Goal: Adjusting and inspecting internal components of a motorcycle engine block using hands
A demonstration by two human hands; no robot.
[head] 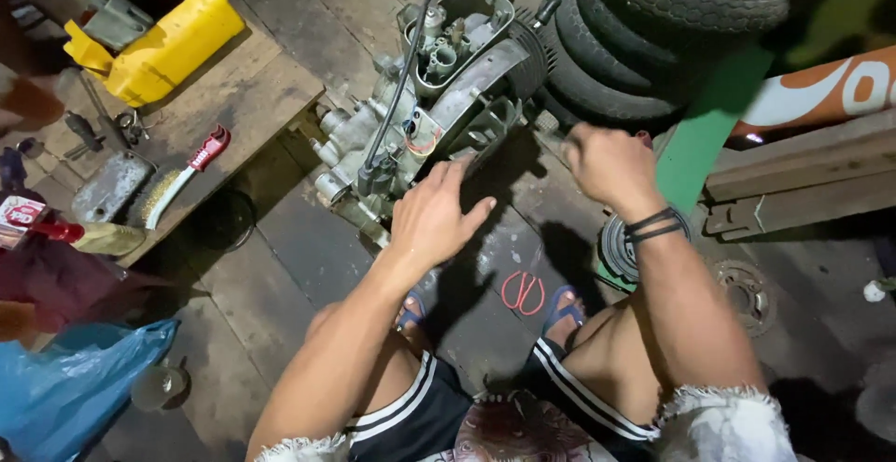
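At the centre top of the frame, a grey motorcycle engine [439, 98] with an open top cover sits on the plank floor, leaning against stacked tyres [644, 33]. The left hand [434, 219] rests flat and released on the engine's lower side, fingers spread. The right hand [607, 165] is clenched at the engine's right edge; what it grips is hidden in its fist and blurred. A black cable [401, 79] runs over the engine. At upper left, a yellow container [159, 42] holds a grey metal part, partly cut off. A wire brush [177, 182] with a red handle lies on a wooden board [252, 89]. Lower left, a blue plastic bag [65, 387] hides its contents. Red rubber bands [523, 292] lie between the feet.
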